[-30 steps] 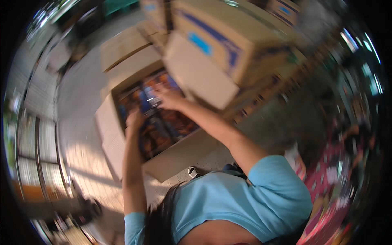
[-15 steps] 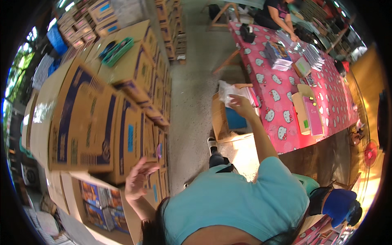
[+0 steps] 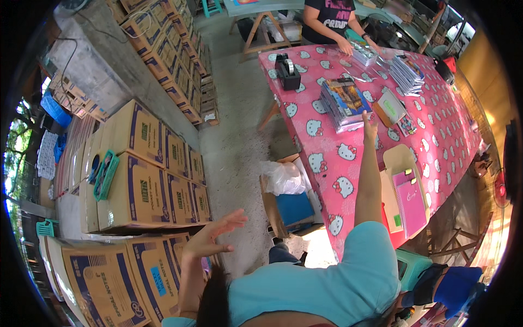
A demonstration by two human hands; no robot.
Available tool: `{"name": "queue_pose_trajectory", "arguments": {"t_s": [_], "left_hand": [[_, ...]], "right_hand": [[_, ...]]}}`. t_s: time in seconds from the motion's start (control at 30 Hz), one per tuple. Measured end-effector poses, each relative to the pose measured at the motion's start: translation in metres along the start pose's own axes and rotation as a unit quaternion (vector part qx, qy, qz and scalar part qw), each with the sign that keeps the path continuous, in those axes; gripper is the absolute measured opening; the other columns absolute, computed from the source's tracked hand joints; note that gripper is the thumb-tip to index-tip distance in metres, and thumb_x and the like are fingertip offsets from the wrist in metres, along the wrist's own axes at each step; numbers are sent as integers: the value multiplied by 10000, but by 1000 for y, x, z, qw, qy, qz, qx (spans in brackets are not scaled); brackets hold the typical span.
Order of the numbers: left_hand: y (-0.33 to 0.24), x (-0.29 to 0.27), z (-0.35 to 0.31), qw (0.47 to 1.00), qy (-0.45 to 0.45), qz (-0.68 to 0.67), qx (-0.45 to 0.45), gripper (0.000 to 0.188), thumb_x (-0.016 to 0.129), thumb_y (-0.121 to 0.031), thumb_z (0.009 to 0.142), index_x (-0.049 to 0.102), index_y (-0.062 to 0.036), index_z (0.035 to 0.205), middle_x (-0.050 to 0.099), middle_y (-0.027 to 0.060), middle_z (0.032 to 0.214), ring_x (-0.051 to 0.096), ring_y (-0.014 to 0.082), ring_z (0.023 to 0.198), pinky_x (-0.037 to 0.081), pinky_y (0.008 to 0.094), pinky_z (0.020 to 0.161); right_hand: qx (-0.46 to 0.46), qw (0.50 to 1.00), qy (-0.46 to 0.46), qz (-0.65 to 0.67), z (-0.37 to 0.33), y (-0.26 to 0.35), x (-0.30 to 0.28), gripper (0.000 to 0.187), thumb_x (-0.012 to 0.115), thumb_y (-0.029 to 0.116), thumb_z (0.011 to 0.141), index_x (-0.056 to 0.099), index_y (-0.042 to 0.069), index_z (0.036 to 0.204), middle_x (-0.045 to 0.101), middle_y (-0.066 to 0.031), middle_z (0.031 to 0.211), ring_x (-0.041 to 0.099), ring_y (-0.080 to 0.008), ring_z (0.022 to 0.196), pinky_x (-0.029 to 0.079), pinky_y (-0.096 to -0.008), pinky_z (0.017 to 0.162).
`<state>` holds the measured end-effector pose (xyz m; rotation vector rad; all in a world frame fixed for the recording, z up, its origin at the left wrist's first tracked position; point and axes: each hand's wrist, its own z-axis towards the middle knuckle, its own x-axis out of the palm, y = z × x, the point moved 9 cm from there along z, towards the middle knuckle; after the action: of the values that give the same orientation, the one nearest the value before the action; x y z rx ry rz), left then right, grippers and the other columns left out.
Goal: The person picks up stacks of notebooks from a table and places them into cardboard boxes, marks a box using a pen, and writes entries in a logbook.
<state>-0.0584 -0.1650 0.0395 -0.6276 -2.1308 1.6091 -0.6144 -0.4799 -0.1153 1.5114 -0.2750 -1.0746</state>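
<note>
My right arm reaches over the pink cartoon-print tabletop. At its end, my right hand [image 3: 370, 126] is beside the near right edge of a stack of glossy-covered notebooks [image 3: 344, 103]. Its visible fingers look stretched out, with nothing seen in them; whether they touch the stack I cannot tell. Out to the left, my left hand [image 3: 217, 235] hangs in the air, fingers spread and holding nothing, near the stacked cartons. Below the table's left edge, an open carton [image 3: 271, 210] holds a crumpled clear plastic bag [image 3: 284, 177] and something flat and blue [image 3: 294, 209].
On the table [image 3: 327, 180] are a black tape dispenser [image 3: 287, 73], another notebook pile [image 3: 406, 75], a small box [image 3: 389, 108] and a pink spiral notebook [image 3: 409, 204]. A co-worker's hands [image 3: 345, 47] handle plastic-wrapped items at the far side. Cartons [image 3: 146, 188] line the left.
My right hand has moved from the plastic bag at the open carton up to the notebook stack. My left hand has shifted right, and the view has turned toward the table.
</note>
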Motion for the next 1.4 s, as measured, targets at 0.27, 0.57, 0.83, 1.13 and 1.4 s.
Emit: {"name": "queue_pose_trajectory", "arguments": {"t_s": [0.27,0.57,0.83,1.13,1.4], "left_hand": [[10,-12,106,993,90,39,-70,827,719,-306,773,254,-128,1434,420,88,1367,419,230,1235,303,392,1041],[64,28,363,990,15,-120,-77,686,590,-437,853,316,-128,1400,469,54,1304,453,184,1157,379,343,945],[155,38,418,980,-111,-124,-108,690,376,-608,889,403,-86,1339,495,91,1282,415,216,1223,355,380,978],[125,78,402,973,-5,-219,-73,690,369,-547,917,333,-29,1372,484,140,1255,440,258,1187,335,355,996],[-67,57,181,909,-153,354,157,1067,703,-518,693,110,-45,1443,205,255,1341,337,397,1198,300,462,1006]], "right_hand": [[3,967,219,134,67,-2,61,736,727,485,697,520,-10,1201,596,-123,1097,556,-242,1018,402,-352,912],[-40,971,147,183,-52,21,10,362,676,170,775,561,-56,1033,606,-100,982,576,-172,842,460,-294,742],[110,983,88,114,-191,-44,-60,694,765,426,689,483,-19,1140,607,-148,1007,582,-229,924,457,-348,799],[146,909,259,293,-186,-34,-33,688,710,410,756,451,-7,1238,583,-101,1009,557,-191,898,451,-336,805],[398,615,288,617,-329,-23,36,609,702,246,727,444,-5,1219,577,-137,913,589,-237,745,519,-349,639]]}}
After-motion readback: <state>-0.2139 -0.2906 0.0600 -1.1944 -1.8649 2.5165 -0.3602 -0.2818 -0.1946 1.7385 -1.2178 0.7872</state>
